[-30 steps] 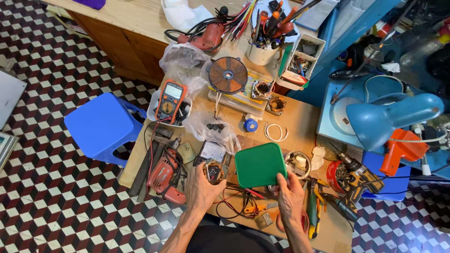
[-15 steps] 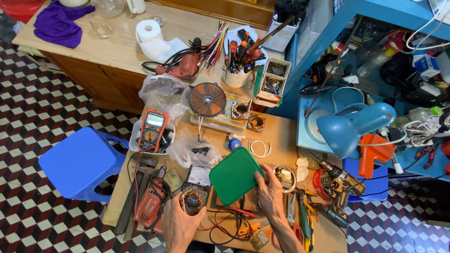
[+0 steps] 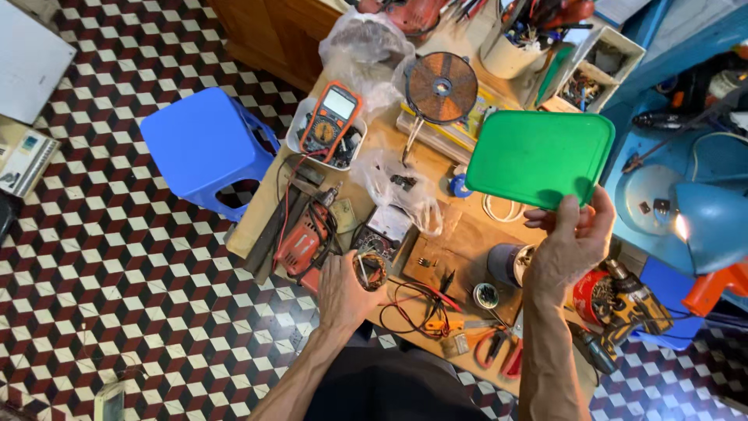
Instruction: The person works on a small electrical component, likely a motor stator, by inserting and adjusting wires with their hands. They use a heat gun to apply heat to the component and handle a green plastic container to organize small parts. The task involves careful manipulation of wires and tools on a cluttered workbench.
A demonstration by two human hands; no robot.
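Observation:
My right hand (image 3: 567, 243) grips the near edge of a flat green plastic lid (image 3: 539, 156) and holds it raised above the wooden workbench (image 3: 467, 234). My left hand (image 3: 348, 288) is closed around a small round wound coil part (image 3: 372, 270) at the bench's near edge. An orange multimeter (image 3: 331, 125) rests on a clear container to the left, and a flat copper spiral coil (image 3: 441, 87) lies farther back. A red power drill (image 3: 300, 238) lies just left of my left hand.
A blue plastic stool (image 3: 204, 148) stands on the checkered floor at left. A yellow and black drill (image 3: 635, 300), pliers (image 3: 499, 347), red and black test leads (image 3: 421, 300), a blue desk lamp (image 3: 713, 226) and a tool cup (image 3: 514, 47) crowd the bench.
My right hand has lifted the green lid off the bench, up and to the right. The view has moved closer. My left hand stays on the round coil part.

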